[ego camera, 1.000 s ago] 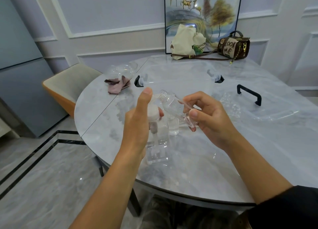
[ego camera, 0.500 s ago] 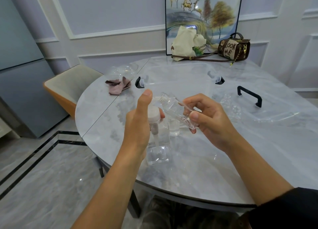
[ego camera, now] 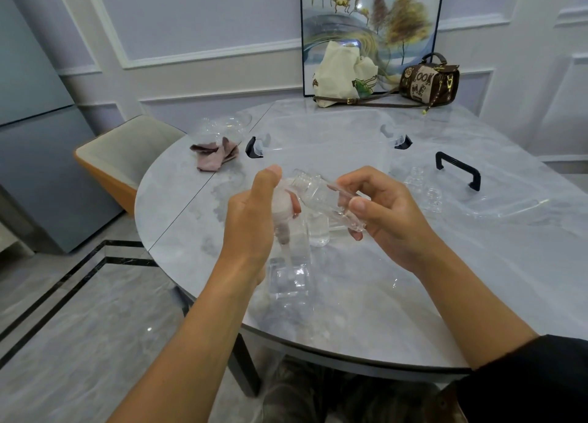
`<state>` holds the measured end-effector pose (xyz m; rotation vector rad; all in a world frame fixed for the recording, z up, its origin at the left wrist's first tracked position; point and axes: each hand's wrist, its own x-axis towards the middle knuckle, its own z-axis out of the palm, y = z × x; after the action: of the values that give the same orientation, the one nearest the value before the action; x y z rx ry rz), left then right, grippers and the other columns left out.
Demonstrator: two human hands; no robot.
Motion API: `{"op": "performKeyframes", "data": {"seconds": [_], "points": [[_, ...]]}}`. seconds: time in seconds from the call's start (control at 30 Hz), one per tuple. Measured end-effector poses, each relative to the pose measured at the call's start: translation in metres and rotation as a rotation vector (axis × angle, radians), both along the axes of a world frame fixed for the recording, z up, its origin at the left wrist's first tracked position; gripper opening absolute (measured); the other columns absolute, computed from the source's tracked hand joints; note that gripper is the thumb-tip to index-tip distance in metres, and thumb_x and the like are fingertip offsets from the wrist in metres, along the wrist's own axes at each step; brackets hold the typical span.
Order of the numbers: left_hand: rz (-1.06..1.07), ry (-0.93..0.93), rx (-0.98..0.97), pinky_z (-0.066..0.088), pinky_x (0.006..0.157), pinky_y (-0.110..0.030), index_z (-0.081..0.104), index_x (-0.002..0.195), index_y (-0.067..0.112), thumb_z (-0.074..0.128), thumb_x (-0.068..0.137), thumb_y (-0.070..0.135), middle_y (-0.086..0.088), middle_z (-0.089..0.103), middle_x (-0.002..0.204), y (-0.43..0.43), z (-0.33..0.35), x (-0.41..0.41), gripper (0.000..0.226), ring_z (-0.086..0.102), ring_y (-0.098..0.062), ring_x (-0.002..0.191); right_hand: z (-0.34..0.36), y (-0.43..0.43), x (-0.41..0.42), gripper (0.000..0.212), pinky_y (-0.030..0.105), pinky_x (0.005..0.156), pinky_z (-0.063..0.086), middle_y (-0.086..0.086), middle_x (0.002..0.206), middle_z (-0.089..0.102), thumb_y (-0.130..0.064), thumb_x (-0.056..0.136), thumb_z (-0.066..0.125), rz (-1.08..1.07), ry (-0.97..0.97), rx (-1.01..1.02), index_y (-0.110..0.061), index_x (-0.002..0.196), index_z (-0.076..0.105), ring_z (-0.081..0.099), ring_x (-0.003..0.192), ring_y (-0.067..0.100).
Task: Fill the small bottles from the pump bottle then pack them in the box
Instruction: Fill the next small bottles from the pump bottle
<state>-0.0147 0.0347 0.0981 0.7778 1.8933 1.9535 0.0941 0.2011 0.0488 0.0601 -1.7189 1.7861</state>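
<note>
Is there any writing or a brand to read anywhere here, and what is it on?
"LOOK" above "ME": on the pale panel of the brown barrel-shaped handbag.
Cream cloth tote bag: small brown and green prints, too small to read.
Clear pump bottle and small clear bottle: no label visible.

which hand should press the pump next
Left, likely: the left hand grips the pump bottle at its head, while the right hand holds the small bottle tilted, mouth toward the pump.
</note>
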Motion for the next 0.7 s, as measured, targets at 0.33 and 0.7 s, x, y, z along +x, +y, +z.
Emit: {"op": "performKeyframes", "data": {"seconds": [0.33, 0.7], "points": [[-0.005, 0.0, -0.027, 0.05, 0.081, -0.041, 0.072, 0.066, 0.015, 0.041, 0.079, 0.087, -0.02, 0.073, 0.083, -0.005, -0.003, 0.006, 0.079, 0.064, -0.024, 0.073, 0.001, -0.002, 0.0, 0.052, 0.033, 0.054, 0.044, 0.004, 0.091, 0.06, -0.028, 0.081, 0.075, 0.014, 0.003, -0.007, 0.005, 0.12, 0.063, 0.055, 0.067, 0.017], [0.009, -0.088, 0.014, 0.052, 0.086, -0.042, 0.08, 0.074, 0.024, 0.055, 0.068, 0.094, -0.015, 0.077, 0.095, -0.007, -0.007, 0.012, 0.074, 0.068, -0.022, 0.083, 0.001, -0.001, 0.0, 0.047, 0.033, 0.054, 0.044, 0.009, 0.092, 0.057, -0.028, 0.08, 0.075, 0.0, 0.001, -0.002, 0.0, 0.116, 0.066, 0.055, 0.067, 0.017]]}}
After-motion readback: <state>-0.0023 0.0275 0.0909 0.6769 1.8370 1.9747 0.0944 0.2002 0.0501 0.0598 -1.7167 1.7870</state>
